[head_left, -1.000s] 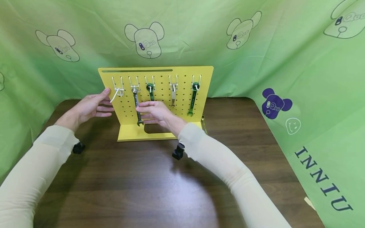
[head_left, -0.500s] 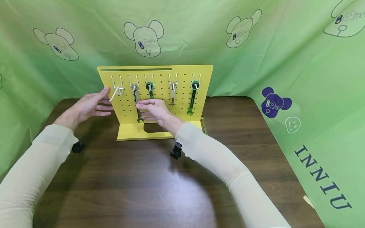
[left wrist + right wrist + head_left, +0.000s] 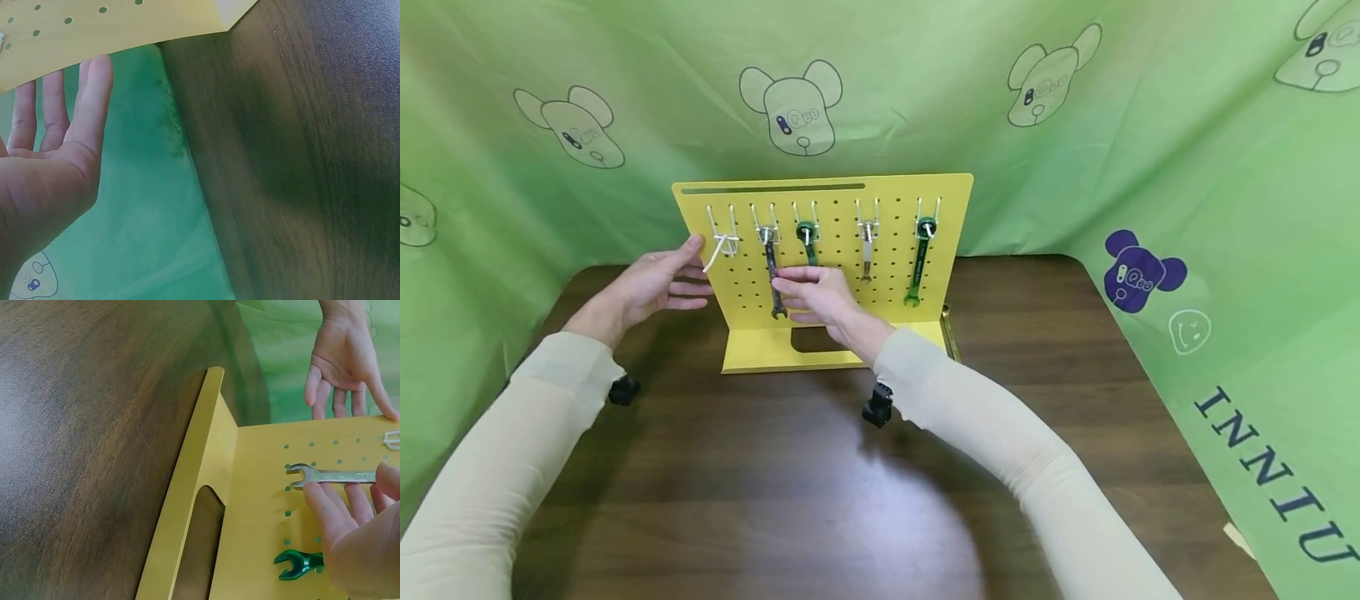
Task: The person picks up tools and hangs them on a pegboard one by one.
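Note:
A yellow pegboard stand (image 3: 951,200) stands upright at the back of the table. My right hand (image 3: 822,297) pinches the shaft of a silver combination wrench (image 3: 771,260) between thumb and fingers. Its ring end is at the second hook from the left; its open end points down, clearly seen in the right wrist view. Beside the board's left edge is my left hand (image 3: 658,283), thumb tip touching the edge and fingers extended, their tips behind the board in the left wrist view. A green wrench (image 3: 807,237), partly hidden by my right hand, hangs on the third hook.
The leftmost white hook (image 3: 721,246) carries no wrench. A short silver wrench (image 3: 867,254) and a green wrench (image 3: 921,271) hang further right. Another wrench-like metal tool (image 3: 951,333) leans near the base's right end. Green printed cloth (image 3: 910,92) hangs behind the brown table (image 3: 745,483).
The head view has shifted slightly, so everything sits a little further right. The held wrench's lower end has come up slightly toward the board. Both hands keep nearly the same place.

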Available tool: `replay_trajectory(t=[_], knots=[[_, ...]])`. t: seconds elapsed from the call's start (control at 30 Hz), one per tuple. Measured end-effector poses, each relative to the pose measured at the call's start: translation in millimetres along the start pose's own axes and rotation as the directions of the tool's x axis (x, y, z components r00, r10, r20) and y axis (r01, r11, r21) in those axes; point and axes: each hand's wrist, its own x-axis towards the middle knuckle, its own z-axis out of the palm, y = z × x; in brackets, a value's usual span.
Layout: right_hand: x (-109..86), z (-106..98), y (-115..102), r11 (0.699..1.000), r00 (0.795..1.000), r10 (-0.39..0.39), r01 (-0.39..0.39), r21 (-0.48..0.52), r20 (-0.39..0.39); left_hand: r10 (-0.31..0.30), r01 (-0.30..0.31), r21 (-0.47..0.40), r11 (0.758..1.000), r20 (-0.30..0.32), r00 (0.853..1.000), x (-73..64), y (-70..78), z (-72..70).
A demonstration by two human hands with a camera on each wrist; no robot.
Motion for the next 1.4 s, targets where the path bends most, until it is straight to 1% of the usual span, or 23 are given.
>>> replay_trajectory(t=[0.13,0.47,0.63,0.73,0.8,0.83,0.87,0.93,1.0,1.03,1.1,1.13,1.17,1.2,1.27,1.3,1.4], knots=[[-1.1,-3,0,1.000,0.999,-0.013,0.012,0.008,0.030,0.007,-0.007,-0.009,1.000,-0.014,1.000,0.4,-1.5,0.9],[-1.1,-6,1,1.000,0.998,-0.020,0.019,0.012,0.060,0.003,-0.003,0.010,1.000,0.002,1.000,0.5,-0.3,0.1],[-6.7,-6,-3,1.000,0.996,-0.018,0.018,-0.002,0.088,-0.001,0.001,0.023,1.000,0.008,1.000,-0.2,-0.1,-1.8],[-14.2,-6,-9,0.999,0.991,-0.019,0.024,-0.036,0.132,-0.002,0.002,0.027,1.000,0.008,1.000,-1.1,0.4,-2.6],[-20.9,-10,-14,0.995,0.981,-0.022,0.040,-0.091,0.192,0.000,0.000,0.029,1.000,0.009,1.000,-1.0,0.5,-2.6],[-25.0,-14,-18,0.990,0.972,-0.022,0.055,-0.133,0.233,0.002,-0.002,0.028,1.000,0.011,1.000,-0.7,0.5,-2.5],[-29.1,-19,-22,0.979,0.960,-0.022,0.078,-0.190,0.279,0.003,-0.004,0.027,1.000,0.012,1.000,-0.4,0.4,-2.3],[-38.9,-33,-29,0.939,0.927,-0.005,0.133,-0.317,0.375,0.009,-0.009,0.023,1.000,0.012,1.000,0.1,0.5,-1.8],[-49.5,-49,-37,0.882,0.889,0.034,0.188,-0.432,0.456,0.014,-0.014,0.015,1.000,0.009,1.000,0.1,0.7,-1.8],[-54.3,-59,-40,0.851,0.873,0.052,0.214,-0.479,0.484,0.016,-0.016,0.009,1.000,0.005,1.000,0.1,0.7,-1.8],[-62.7,-80,-45,0.797,0.858,0.086,0.246,-0.552,0.507,0.019,-0.019,0.001,1.000,0.000,1.000,-0.1,0.6,-2.0],[-66.3,-91,-47,0.782,0.858,0.098,0.247,-0.573,0.503,0.020,-0.020,-0.001,1.000,-0.001,1.000,-0.1,0.4,-2.3],[-69.5,-103,-48,0.769,0.864,0.101,0.247,-0.589,0.494,0.021,-0.021,-0.004,1.000,-0.003,1.000,0.0,0.3,-2.3],[-71.9,-115,-48,0.761,0.872,0.096,0.247,-0.601,0.479,0.022,-0.022,-0.005,1.000,-0.003,1.000,0.1,0.1,-2.4],[-76.0,-140,-46,0.753,0.899,0.084,0.224,-0.619,0.429,0.022,-0.022,-0.003,1.000,-0.004,1.000,0.6,-0.1,-2.2],[-76.8,-154,-43,0.756,0.913,0.075,0.209,-0.620,0.400,0.021,-0.021,-0.001,1.000,-0.004,1.000,1.0,-0.2,-1.9],[-75.7,-192,-29,0.780,0.955,0.060,0.137,-0.610,0.292,0.020,-0.020,0.012,1.000,0.000,1.000,2.8,-0.3,-1.0]])
